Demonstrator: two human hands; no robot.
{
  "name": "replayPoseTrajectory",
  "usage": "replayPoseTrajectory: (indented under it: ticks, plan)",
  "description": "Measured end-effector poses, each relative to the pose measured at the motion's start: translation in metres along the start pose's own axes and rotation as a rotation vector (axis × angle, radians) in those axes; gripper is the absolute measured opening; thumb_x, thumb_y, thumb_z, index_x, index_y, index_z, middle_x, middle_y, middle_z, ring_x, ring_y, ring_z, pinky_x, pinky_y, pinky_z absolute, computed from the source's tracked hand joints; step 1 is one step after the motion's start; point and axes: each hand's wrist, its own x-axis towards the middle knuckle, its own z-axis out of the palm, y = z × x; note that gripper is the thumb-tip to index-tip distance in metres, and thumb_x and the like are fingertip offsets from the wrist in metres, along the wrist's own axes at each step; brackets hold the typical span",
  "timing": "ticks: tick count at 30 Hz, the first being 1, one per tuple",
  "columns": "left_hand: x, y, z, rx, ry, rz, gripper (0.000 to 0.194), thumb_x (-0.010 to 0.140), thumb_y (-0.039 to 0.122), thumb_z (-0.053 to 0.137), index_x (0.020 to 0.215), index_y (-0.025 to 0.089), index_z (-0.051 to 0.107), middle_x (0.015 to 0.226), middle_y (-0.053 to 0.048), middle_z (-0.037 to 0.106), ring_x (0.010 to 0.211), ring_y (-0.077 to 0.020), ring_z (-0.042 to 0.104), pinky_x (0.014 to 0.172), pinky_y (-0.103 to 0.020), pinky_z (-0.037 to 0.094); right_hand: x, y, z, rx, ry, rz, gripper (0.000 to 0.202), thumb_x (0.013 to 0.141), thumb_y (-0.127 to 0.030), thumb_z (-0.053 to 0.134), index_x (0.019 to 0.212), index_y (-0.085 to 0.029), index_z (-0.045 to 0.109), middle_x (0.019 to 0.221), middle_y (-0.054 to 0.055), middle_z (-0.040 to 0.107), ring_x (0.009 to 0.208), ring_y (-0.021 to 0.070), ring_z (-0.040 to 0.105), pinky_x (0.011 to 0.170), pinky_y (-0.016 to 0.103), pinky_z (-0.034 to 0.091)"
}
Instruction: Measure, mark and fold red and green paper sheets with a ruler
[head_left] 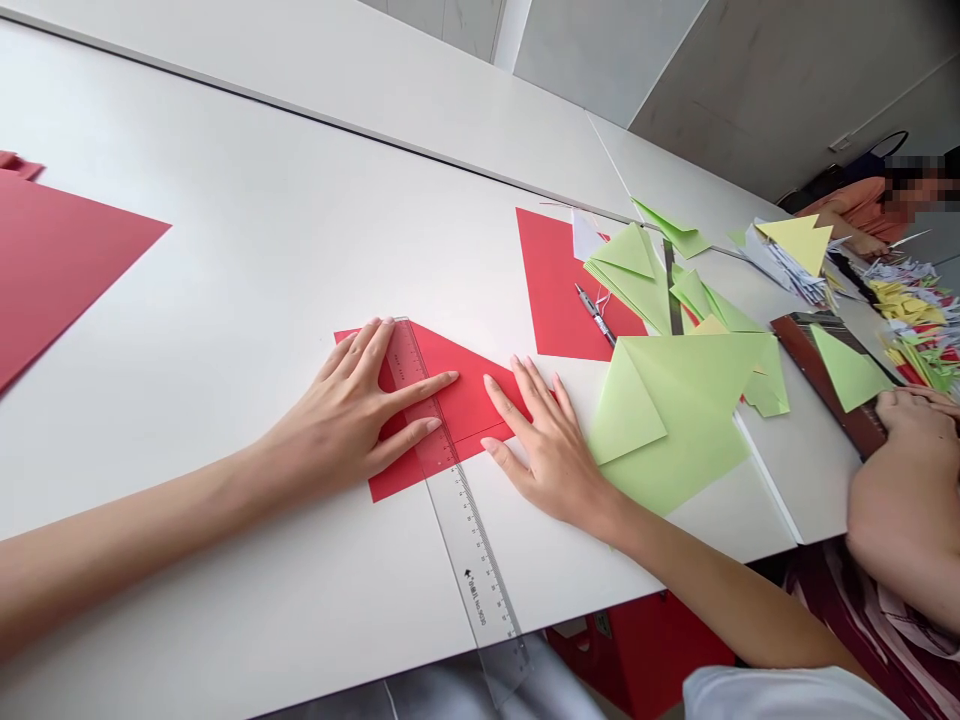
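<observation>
A piece of red paper (472, 400) lies on the white table in front of me, with a thin line along its lower right part. Across it rests a clear plastic ruler (480, 560), its near end sticking out past the table's edge. My left hand (367, 400) lies with fingers spread over the ruler and the paper's left part, pressing them flat. On the paper's right end sit the fingertips of my right hand (547, 455), spread and flat, with nothing in them. That hand's wrist is beside a large folded green paper (697, 420).
Another red sheet (559, 300) lies farther back with a pen (596, 315) on it. Folded green papers (634, 270) are piled alongside. Dark red paper (67, 270) is at far left. A co-worker's arm (907, 490) rests at right near a paper cutter (832, 390); another person sits beyond.
</observation>
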Motion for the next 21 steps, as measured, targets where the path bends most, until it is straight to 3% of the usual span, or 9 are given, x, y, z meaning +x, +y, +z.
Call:
replayPoseTrajectory:
  ticks: [21]
  plan:
    - [-0.0011,-0.0034,0.0035,-0.001,0.043,0.019,0.047,0.101,0.051,0.033,0.147,0.046,0.035,0.162,-0.01,0.007,0.145,-0.0484,0.024,0.108,-0.067,0.035,0.0031,-0.0024,-0.0024,0.036,0.031,-0.022,0.058,0.098,-0.032,0.042,0.153,-0.014,0.038,0.162,0.018,0.026,0.153,0.0257,0.015,0.124,0.053,0.011]
